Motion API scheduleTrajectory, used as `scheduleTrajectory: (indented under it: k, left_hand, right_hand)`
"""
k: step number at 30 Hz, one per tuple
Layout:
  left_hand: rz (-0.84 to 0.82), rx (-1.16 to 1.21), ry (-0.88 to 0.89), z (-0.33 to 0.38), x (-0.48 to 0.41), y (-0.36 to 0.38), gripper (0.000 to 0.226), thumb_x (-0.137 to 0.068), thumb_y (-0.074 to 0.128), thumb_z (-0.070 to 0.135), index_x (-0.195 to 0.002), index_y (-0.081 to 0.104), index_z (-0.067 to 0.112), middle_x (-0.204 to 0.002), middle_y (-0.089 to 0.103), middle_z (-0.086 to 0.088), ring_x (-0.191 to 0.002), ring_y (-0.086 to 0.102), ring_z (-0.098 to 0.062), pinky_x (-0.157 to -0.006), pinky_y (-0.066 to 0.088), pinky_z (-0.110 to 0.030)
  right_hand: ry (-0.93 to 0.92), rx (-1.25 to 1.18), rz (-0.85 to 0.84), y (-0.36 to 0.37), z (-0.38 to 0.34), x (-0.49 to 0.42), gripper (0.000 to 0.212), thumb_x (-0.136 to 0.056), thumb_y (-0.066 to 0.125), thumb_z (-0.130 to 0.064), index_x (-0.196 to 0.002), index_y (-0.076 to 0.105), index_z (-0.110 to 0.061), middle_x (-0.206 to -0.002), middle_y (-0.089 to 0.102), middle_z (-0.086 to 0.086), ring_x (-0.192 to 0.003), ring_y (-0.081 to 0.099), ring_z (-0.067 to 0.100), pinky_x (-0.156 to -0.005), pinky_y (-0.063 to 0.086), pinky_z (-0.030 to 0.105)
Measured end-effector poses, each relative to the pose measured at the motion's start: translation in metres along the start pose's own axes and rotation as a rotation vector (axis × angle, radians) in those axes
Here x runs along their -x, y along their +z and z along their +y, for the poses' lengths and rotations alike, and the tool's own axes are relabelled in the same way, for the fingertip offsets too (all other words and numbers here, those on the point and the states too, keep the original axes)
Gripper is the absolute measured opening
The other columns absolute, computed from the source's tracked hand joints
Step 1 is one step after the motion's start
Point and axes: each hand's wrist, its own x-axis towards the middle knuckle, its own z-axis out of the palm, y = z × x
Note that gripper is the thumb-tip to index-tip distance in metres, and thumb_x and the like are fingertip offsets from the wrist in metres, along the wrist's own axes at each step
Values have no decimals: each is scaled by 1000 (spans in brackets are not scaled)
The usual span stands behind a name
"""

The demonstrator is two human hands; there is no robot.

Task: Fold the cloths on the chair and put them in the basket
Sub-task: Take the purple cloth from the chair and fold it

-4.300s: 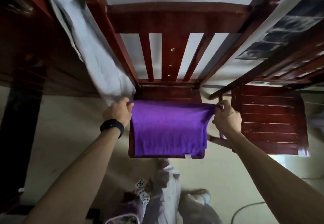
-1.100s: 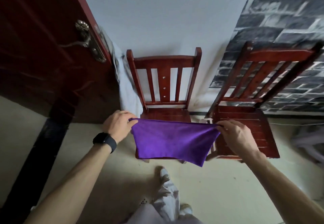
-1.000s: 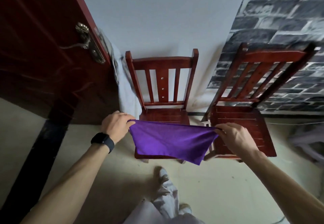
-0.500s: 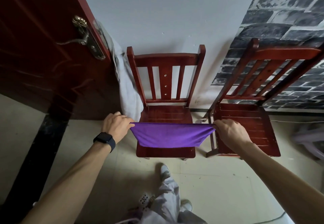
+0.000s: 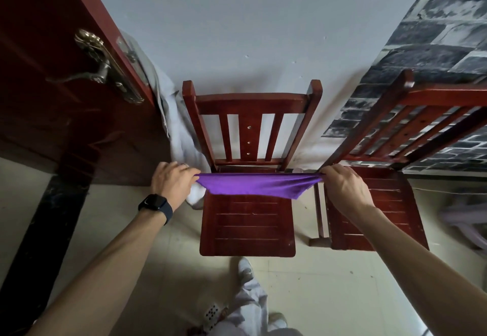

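A purple cloth is stretched almost flat in the air above the back half of a red wooden chair's seat. My left hand, with a black watch on the wrist, pinches its left corner. My right hand pinches its right corner. The cloth sags a little between the two hands, lowest toward the right. The chair's seat below it is bare. No basket is in view.
A second red wooden chair stands close on the right, against a brick-pattern wall. A dark red door with a brass handle is on the left, and a pale grey cloth hangs behind it beside the chair. My legs and shoes are below.
The cloth hung down as a sheet in front of the seat a second ago; both hands have since lifted and swung it up toward the backrest, so it now lies nearly level.
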Motion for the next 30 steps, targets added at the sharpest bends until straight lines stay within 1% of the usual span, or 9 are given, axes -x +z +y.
scheduleTrajectory:
  k: [3,6,10,14,18,22,25,27,30]
  left_hand:
    - [97,-3,42,-2,4,13,14,-75,83,17,-87,78,23,-74,73,3,-69,61,-26,-69,39,-35]
    - [105,-22,104,3,22,34,18,-71,86,16,-86,78,23,-72,72,3,-68,61,-26,-71,40,-37]
    - [-98,-15,105,15,64,79,29,-58,90,14,-81,77,26,-70,71,4,-68,62,-25,-71,40,-36]
    - [-362,67,40,31,118,132,28,-58,89,12,-79,77,25,-69,71,4,-64,64,-25,-65,49,-36]
    - [-598,237,-164,42,157,179,19,-90,65,33,-107,73,30,-99,74,8,-86,67,-17,-72,56,-35]
    - [-664,558,-482,39,161,201,14,-85,70,40,-97,74,32,-92,72,13,-85,66,-7,-71,54,-26]
    - [-714,912,-715,27,139,210,13,-79,80,31,-89,76,25,-81,76,9,-78,69,-3,-69,50,-18]
    - [-710,1092,-795,21,117,214,16,-81,78,26,-94,77,17,-84,77,3,-79,70,-4,-67,48,-13]
    - [-607,1231,-935,17,87,233,18,-83,76,23,-98,74,14,-92,75,-1,-90,70,-11,-77,50,-17]
  right_hand:
    - [23,-26,35,14,0,4,25,-86,63,2,-107,70,-11,-102,67,8,-90,61,34,-59,56,44]
    - [40,-35,16,39,3,20,20,-88,63,0,-104,69,-9,-102,65,9,-89,58,33,-60,56,43]
    - [18,13,-166,108,21,57,20,-80,78,-9,-94,65,-13,-101,60,1,-90,56,27,-64,56,40]
    - [82,-78,-240,158,19,107,20,-79,72,4,-96,71,-8,-93,66,10,-81,60,36,-57,55,44]
    - [180,-82,-368,197,17,141,13,-80,73,1,-89,73,-8,-90,68,11,-80,64,38,-59,53,42]
    - [363,-309,-340,220,16,141,12,-81,76,-3,-90,75,-11,-91,71,8,-78,67,31,-68,53,34]
    - [643,-565,-342,226,19,116,8,-86,74,-13,-89,73,-20,-91,70,0,-87,65,18,-76,45,28]
    - [762,-686,-362,235,23,96,5,-87,73,-19,-92,73,-20,-92,72,-1,-92,66,17,-81,45,30]
    - [838,-769,-314,250,30,65,6,-85,74,-28,-91,74,-26,-93,76,-1,-94,70,23,-91,54,40]
